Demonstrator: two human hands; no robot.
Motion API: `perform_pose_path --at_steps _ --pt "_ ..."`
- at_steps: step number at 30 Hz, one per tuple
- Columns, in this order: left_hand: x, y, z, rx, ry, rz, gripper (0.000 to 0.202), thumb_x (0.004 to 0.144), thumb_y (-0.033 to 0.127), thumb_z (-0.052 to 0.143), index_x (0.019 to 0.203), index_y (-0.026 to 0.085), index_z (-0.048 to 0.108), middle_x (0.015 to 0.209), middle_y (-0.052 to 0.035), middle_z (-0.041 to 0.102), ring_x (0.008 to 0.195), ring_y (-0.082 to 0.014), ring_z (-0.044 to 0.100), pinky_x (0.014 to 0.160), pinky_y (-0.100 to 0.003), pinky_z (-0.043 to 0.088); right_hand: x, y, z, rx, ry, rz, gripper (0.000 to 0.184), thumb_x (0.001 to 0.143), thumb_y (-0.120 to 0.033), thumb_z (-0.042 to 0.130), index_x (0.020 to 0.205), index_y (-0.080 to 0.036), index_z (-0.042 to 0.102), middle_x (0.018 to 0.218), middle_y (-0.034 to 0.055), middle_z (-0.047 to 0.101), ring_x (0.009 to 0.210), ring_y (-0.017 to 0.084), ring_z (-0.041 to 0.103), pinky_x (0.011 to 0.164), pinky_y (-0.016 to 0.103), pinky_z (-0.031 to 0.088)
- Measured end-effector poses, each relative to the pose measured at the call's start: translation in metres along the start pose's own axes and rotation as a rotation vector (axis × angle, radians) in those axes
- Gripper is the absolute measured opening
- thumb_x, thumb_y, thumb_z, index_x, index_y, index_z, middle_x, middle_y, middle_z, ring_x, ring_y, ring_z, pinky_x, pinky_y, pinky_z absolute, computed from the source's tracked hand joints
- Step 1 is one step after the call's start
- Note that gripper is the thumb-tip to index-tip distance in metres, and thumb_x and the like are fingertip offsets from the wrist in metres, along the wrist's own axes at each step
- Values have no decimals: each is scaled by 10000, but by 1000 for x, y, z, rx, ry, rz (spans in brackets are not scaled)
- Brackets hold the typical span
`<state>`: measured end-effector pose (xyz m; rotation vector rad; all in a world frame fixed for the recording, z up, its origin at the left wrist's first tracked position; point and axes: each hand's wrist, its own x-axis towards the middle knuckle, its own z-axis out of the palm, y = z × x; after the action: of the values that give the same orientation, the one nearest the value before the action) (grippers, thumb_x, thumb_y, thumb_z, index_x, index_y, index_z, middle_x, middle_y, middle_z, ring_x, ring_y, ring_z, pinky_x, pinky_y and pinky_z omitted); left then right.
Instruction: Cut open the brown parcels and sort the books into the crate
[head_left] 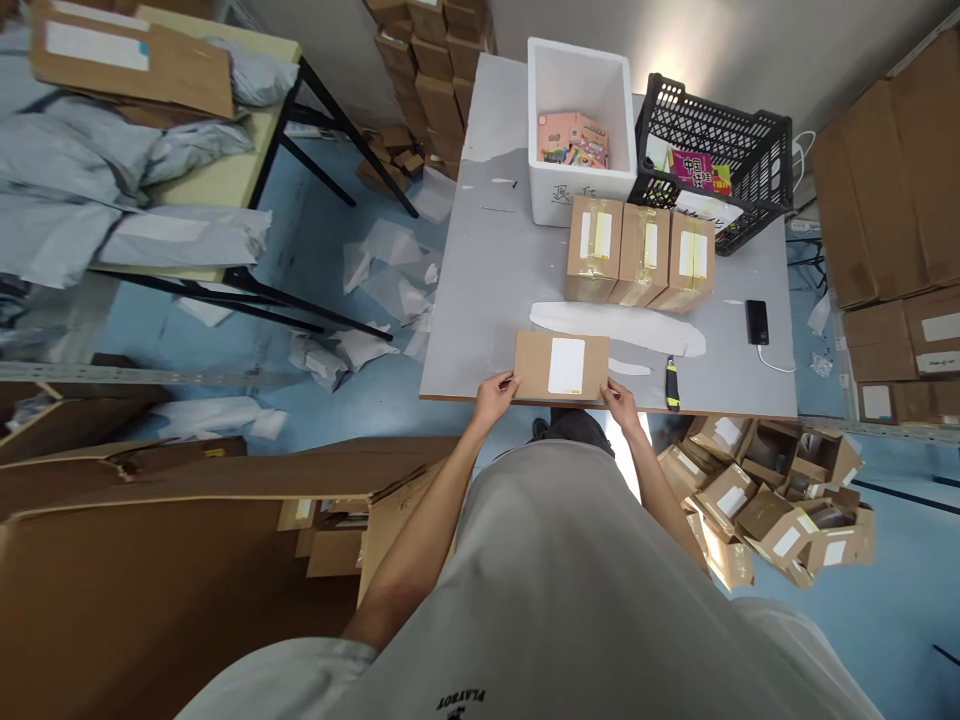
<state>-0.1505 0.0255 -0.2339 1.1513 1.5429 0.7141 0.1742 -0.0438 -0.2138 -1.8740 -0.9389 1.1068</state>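
Observation:
A flat-looking brown cardboard box (534,362) with a white label (566,366) lies at the front edge of the grey table. My left hand (496,396) pinches its left end near the lower corner. At the opposite end, my right hand (621,404) grips the lower right corner between thumb and fingers. Just beyond the box are strips of white paper (619,325). To the right of my right hand lies a yellow and black utility knife (672,384). Three taped, labelled cartons (640,250) stand side by side farther back.
At the back stand a white bin (581,182) and a black crate (750,140), both holding colourful packs. A phone (757,322) with a cable lies at right. Opened boxes (765,500) are piled on the floor; a large carton (187,590) stands at lower left.

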Motion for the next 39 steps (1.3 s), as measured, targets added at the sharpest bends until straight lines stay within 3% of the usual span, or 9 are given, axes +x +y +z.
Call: perform_pose_path --at_steps 7,11,14,19,24,27,30,36,39 --pt "-3 -19 3 -44 27 -83 464 1032 555 628 1195 179 847 1174 -129 877 1162 -300 827 1045 -456 675 -3 16 -6 27 23 98 837 921 -854 587 1295 -154 855 1273 189 849 1164 351 773 1016 571 651" --pt "-13 -29 3 -34 45 -104 327 934 405 718 1141 192 853 1163 -136 876 1185 -323 821 1137 -524 631 -9 25 -8 16 14 83 639 849 -743 718 1120 -189 886 1232 167 867 1180 346 772 1125 564 591" --pt "-21 -32 6 -24 26 -100 285 840 296 782 1097 195 854 1130 -136 876 1154 -348 827 1174 -567 608 -15 29 -5 2 -8 62 533 801 -661 782 1060 -207 889 1140 127 882 1090 321 777 1098 537 599" --pt "-23 -24 12 -29 23 -60 357 834 275 816 1170 158 835 1159 -162 848 1176 -368 815 1122 -575 645 -16 25 2 -4 22 11 483 785 -649 802 960 -208 893 1090 120 869 1036 313 767 1058 505 605" --pt "-10 3 5 -39 85 47 384 938 337 790 1284 172 819 1309 -147 775 1197 -297 783 1091 -460 671 -2 1 -7 10 99 -81 579 832 -711 784 1040 -187 913 1154 150 830 1167 338 738 1070 494 595" --pt "-3 24 -3 17 130 171 400 1002 402 757 1324 178 832 1205 -118 743 1111 -262 770 1033 -391 672 9 -18 -18 7 137 -133 621 870 -745 771 1069 -177 922 1060 131 814 1115 328 726 1038 490 595" --pt "-3 36 -5 81 130 244 430 1030 449 735 1335 166 842 1119 -98 721 1056 -251 750 995 -368 660 13 -28 -25 -24 157 -160 590 880 -763 768 942 -198 925 903 94 787 1010 310 725 997 471 591" --pt "-8 20 3 95 108 168 388 1006 354 724 1312 149 848 1161 -122 745 978 -243 754 985 -384 657 5 -18 -16 -39 165 -102 624 860 -796 754 971 -206 923 944 110 848 1047 343 747 1017 495 591" --pt "-5 5 0 56 65 139 402 1055 397 656 1345 175 826 1276 -137 765 1114 -260 762 1033 -382 645 3 -8 -17 -31 144 -104 657 884 -805 719 1010 -189 912 1085 141 871 1124 363 753 1048 501 586"
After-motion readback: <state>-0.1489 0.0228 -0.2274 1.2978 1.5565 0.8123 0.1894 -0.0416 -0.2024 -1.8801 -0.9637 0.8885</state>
